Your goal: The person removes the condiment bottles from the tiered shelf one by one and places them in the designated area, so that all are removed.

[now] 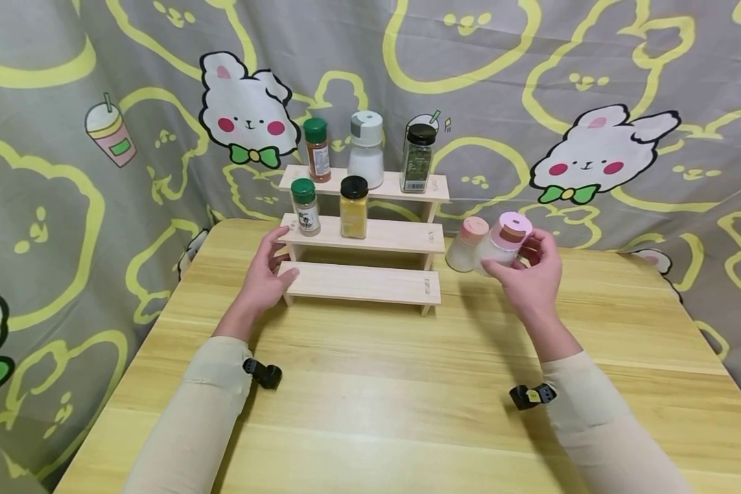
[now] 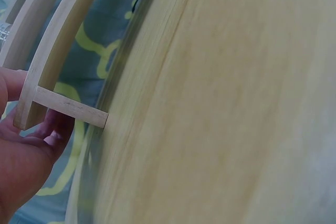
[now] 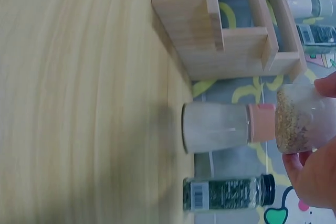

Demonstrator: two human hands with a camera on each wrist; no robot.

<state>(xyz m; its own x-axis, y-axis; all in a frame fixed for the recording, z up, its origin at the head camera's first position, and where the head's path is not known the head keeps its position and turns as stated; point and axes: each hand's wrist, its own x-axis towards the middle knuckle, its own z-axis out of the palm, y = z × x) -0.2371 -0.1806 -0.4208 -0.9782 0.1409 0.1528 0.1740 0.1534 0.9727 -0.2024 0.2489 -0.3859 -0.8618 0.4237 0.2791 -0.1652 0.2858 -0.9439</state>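
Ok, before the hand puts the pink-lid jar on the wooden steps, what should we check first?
1. Right hand grips the pink-lid jar: ok, fingers are round it and it is tilted.
2. Left hand steadies the wooden rack at its left end: ok.
3. Bottom step is free: ok, nothing stands on it.
4. Middle step has room: ok, only the green-lid jar and the yellow jar stand on its left part.
5. The other pink-lid jar on the table is out of the way: cannot tell, it stands very close to the held one.
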